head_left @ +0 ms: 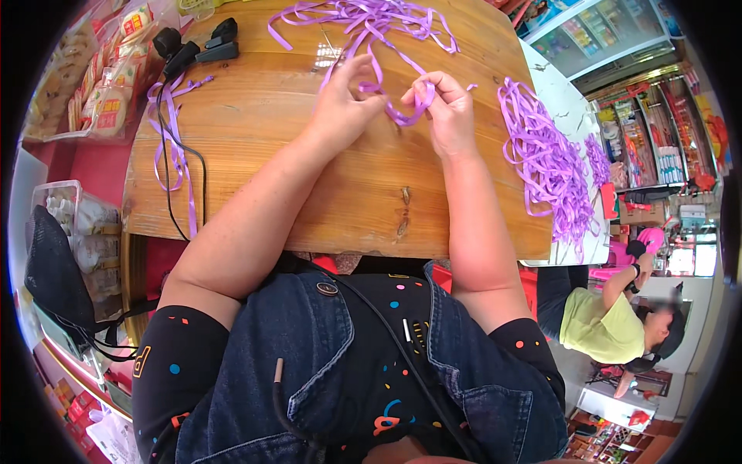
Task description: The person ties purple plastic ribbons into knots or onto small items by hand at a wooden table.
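Note:
A narrow purple ribbon point(406, 121) hangs in a loop between my two hands, above the wooden table. My right hand point(450, 116) pinches this ribbon between thumb and fingertips. Just to the left is my left hand point(346, 104), its thumb and fingers spread apart beside the ribbon; whether a strand touches its fingers is hard to make out. Strands run from the hands up to a loose tangle of purple ribbon point(379, 17) at the far side of the table. A thin metallic piece point(327, 35) lies near the left fingertips, partly hidden.
A larger heap of purple ribbon point(545, 166) covers the table's right side. At left lie a black cable point(171, 139), black clip-like devices point(218, 48) and more ribbon strands point(176, 158). Packaged goods point(108, 100) stand beyond the left edge. A person in a yellow-green shirt point(603, 325) is at right.

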The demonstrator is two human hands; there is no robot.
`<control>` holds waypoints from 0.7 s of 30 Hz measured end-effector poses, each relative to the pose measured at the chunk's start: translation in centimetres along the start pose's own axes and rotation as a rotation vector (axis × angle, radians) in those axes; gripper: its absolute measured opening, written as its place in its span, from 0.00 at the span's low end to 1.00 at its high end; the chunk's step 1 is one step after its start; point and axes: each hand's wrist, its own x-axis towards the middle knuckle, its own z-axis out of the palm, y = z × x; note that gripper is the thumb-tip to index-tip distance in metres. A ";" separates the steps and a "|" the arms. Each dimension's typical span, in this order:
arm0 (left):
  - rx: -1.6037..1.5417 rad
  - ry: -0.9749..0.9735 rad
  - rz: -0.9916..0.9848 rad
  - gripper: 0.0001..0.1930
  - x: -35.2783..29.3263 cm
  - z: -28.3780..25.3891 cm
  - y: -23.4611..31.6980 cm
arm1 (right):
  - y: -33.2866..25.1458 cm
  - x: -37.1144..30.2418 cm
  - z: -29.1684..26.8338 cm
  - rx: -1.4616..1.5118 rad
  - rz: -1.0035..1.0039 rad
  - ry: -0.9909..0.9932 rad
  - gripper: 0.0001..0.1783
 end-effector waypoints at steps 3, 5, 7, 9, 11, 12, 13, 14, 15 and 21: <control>-0.262 -0.266 -0.170 0.30 -0.1 -0.1 1.2 | 0.2 0.0 -0.4 0.069 0.037 -0.008 0.03; -0.279 -0.456 -0.350 0.31 -0.4 -0.3 3.0 | 0.2 0.0 -0.9 0.119 0.041 -0.011 0.03; -0.149 -0.545 -0.350 0.26 -0.5 -0.5 4.0 | 0.3 0.2 -1.2 0.093 0.027 0.019 0.03; -0.127 -0.530 -0.238 0.25 -0.7 0.1 2.1 | 0.4 0.4 -1.3 0.133 0.021 0.013 0.03; -0.105 -0.512 -0.126 0.24 -0.8 0.4 0.6 | 0.2 0.4 -1.0 0.174 0.016 0.005 0.03; -0.063 -0.504 -0.071 0.22 -0.9 0.5 -0.1 | -0.1 0.3 -0.8 0.203 0.044 0.007 0.03; -0.022 -0.501 -0.016 0.20 -0.9 0.6 0.1 | -0.3 0.2 -0.7 0.230 0.072 0.013 0.03; -0.022 -0.502 -0.017 0.20 -1.0 0.6 0.4 | -0.3 0.1 -0.8 0.230 0.073 0.015 0.03; 0.077 -0.551 -0.050 0.17 -1.1 0.6 0.7 | -0.4 0.1 -0.9 0.290 0.059 0.012 0.03; 0.129 -0.600 -0.162 0.10 -1.3 0.5 0.8 | 0.5 0.7 -3.1 0.432 0.033 0.135 0.04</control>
